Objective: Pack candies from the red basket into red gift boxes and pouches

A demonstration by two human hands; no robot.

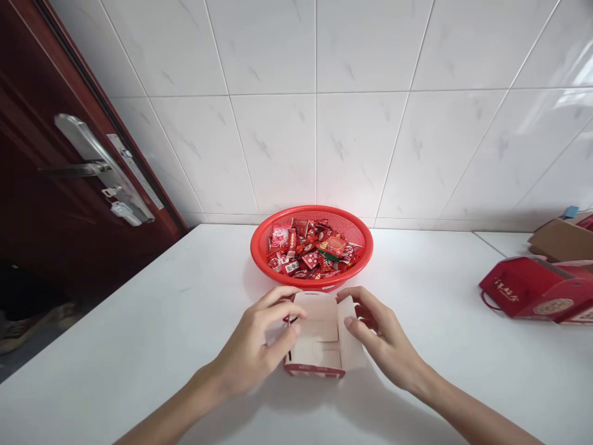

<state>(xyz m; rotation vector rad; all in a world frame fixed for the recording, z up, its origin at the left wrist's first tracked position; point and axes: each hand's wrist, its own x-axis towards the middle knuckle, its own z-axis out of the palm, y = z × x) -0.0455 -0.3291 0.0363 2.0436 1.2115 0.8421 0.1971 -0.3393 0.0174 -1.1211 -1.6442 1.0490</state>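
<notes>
A small paper gift box (317, 372), white inside and red outside, stands with its top open on the white table. Nothing lies inside it. My left hand (259, 340) is curled at the box's left wall, thumb and fingertips at the rim beside a dark strip. At the right, my right hand (382, 337) has the raised white side flap (352, 352) between its thumb and fingers; some of these fingers are hidden behind the flap. Just beyond the box sits a red plastic basket (260, 247) holding many wrapped candies (310, 253), mostly red.
Red folded gift boxes (523, 290) lie at the right, with a brown cardboard box (556, 238) behind them. A white tiled wall (287, 148) rises at the table's back edge. On the left is a dark red door (37, 204) with a metal handle and hanging keys.
</notes>
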